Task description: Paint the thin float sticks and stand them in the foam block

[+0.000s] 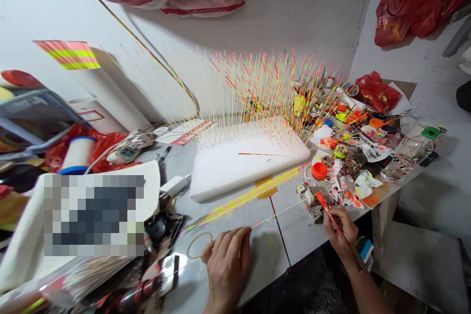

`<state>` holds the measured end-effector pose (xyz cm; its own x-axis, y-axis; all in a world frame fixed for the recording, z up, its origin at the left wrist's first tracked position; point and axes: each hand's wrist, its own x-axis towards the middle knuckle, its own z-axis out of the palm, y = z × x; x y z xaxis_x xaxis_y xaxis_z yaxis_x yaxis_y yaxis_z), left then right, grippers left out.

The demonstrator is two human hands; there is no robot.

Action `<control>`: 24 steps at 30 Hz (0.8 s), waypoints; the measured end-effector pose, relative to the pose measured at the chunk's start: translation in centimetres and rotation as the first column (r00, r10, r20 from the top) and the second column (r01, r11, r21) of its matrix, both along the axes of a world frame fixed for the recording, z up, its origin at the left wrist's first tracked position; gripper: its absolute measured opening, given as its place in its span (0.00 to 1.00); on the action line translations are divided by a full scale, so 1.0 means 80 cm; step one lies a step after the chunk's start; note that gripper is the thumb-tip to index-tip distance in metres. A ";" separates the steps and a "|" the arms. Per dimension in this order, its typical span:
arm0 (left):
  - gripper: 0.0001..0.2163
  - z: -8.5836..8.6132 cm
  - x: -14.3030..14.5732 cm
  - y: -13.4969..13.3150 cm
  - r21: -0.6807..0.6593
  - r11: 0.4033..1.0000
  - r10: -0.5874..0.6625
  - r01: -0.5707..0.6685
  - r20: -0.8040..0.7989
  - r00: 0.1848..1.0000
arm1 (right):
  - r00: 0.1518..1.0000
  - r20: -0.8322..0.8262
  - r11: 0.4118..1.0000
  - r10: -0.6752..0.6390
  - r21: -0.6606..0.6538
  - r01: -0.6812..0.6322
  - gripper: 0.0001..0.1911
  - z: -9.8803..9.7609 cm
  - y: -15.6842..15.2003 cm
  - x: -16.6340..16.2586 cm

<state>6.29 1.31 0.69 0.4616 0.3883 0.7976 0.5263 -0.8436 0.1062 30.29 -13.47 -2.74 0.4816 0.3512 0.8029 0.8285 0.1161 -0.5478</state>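
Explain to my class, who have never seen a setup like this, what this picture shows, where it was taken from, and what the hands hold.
This picture comes from a camera worn on a person's head, looking forward and down, so the two bare hands are the wearer's own. The left hand holds a thin painted stick, and the right hand holds a thin brush. On the pale bench sits a white foam block bristling with yellow and orange sticks. Beside it lie a flat bundle of similar sticks and an orange-lidded pot.
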 end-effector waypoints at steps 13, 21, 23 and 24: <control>0.04 -0.002 -0.001 0.001 -0.025 1.000 -0.010 0.010 -0.003 1.000 | 0.996 -0.051 0.997 -0.076 -0.009 0.075 0.02 -0.003 0.000 0.001; 0.04 -0.001 0.000 0.000 -0.013 1.000 -0.012 0.012 -0.011 1.000 | 0.978 -0.173 0.993 -0.118 0.007 0.122 0.05 -0.003 -0.004 0.000; 0.05 0.001 -0.003 0.000 -0.002 1.000 -0.003 0.003 -0.009 1.000 | 0.979 -0.182 0.994 -0.088 0.044 0.098 0.04 -0.002 -0.007 -0.003; 0.05 0.002 -0.006 0.000 0.009 1.000 0.002 -0.001 -0.007 1.000 | 0.982 -0.176 0.995 -0.066 0.060 0.078 0.03 -0.001 -0.009 -0.006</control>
